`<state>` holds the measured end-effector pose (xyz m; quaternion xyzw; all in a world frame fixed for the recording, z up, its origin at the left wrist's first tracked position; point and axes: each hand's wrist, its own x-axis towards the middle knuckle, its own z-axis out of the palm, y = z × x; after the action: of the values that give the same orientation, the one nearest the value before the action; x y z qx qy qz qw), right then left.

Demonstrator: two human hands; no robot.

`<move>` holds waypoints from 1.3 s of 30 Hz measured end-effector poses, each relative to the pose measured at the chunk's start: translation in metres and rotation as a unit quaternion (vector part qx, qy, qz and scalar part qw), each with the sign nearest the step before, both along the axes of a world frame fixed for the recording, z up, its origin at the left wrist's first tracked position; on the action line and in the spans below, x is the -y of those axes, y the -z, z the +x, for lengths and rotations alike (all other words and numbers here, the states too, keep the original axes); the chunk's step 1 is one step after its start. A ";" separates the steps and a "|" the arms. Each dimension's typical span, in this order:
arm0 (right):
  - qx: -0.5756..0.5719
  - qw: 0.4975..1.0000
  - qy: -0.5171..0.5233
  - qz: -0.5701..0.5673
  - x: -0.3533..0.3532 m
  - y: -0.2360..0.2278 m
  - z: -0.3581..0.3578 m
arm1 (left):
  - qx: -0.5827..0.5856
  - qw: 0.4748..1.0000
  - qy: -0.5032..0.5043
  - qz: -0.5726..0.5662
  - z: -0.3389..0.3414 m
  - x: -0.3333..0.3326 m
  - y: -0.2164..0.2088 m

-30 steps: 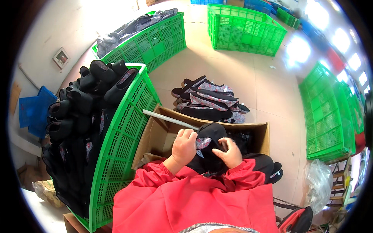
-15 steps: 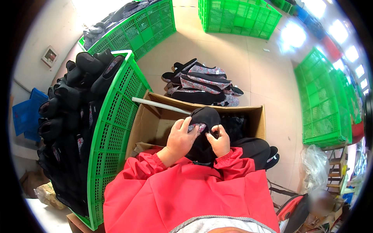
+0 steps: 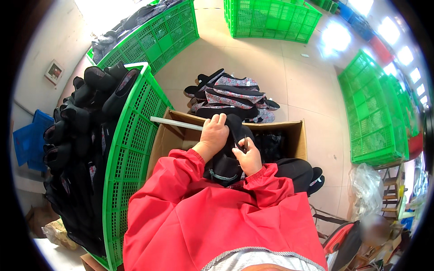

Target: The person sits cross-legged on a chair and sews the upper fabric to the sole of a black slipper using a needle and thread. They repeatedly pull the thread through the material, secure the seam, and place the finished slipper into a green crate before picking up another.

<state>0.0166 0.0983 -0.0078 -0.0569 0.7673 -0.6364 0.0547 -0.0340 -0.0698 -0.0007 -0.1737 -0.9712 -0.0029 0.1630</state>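
Observation:
My left hand (image 3: pixel 214 135) is closed on a black cloth shoe (image 3: pixel 236 128) above an open cardboard box (image 3: pixel 296 139). The shoe's patterned lining is turned out of sight. My right hand (image 3: pixel 249 158) is closed too, just right of the shoe. From between its thumb and fingers rises a small dark pair of thread snips (image 3: pixel 245 143), its tips pointing up. Below my hands, another dark item with a grey-green edge (image 3: pixel 224 175) lies against my lap. A white bar (image 3: pixel 176 123) crosses the box's left corner and reaches my left hand.
At left, a green crate (image 3: pixel 135 131) is heaped with black shoes (image 3: pixel 81 135). Beyond the box, a pile of flower-lined shoes (image 3: pixel 233 95) lies on the floor. More green crates (image 3: pixel 271 20) stand farther off. A clear plastic bag (image 3: pixel 366 189) is at right, near a wooden rack (image 3: pixel 392 194).
My left hand has shifted up and wrapped over the shoe, hiding the flowered lining that showed before. The shoe has turned more upright. My right hand has moved slightly left and down with the snips.

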 end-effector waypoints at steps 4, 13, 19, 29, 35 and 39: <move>0.014 1.000 -0.011 -0.009 0.002 0.003 -0.001 | -0.023 0.997 -0.005 -0.069 -0.006 -0.001 0.004; -0.034 0.999 0.021 0.013 -0.001 0.009 0.023 | 0.149 0.986 0.029 -0.068 0.020 0.008 -0.011; 0.056 0.983 0.034 -0.172 -0.010 0.020 0.022 | 0.089 0.939 0.077 0.323 0.054 0.052 -0.008; 0.248 0.905 -0.175 -0.298 -0.019 0.000 0.023 | 0.328 0.163 0.111 0.924 0.074 0.033 -0.034; 0.153 0.961 -0.162 -0.164 -0.024 0.027 0.027 | 0.283 0.310 0.035 0.907 0.068 0.024 -0.045; 0.043 0.964 -0.073 -0.253 -0.019 0.014 0.029 | 0.183 0.351 -0.006 0.918 0.063 0.030 -0.032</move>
<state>0.0460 0.1174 -0.0222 -0.0973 0.5721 -0.8059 0.1177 0.0287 -0.1000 0.0308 0.0946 -0.3692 -0.9237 0.0392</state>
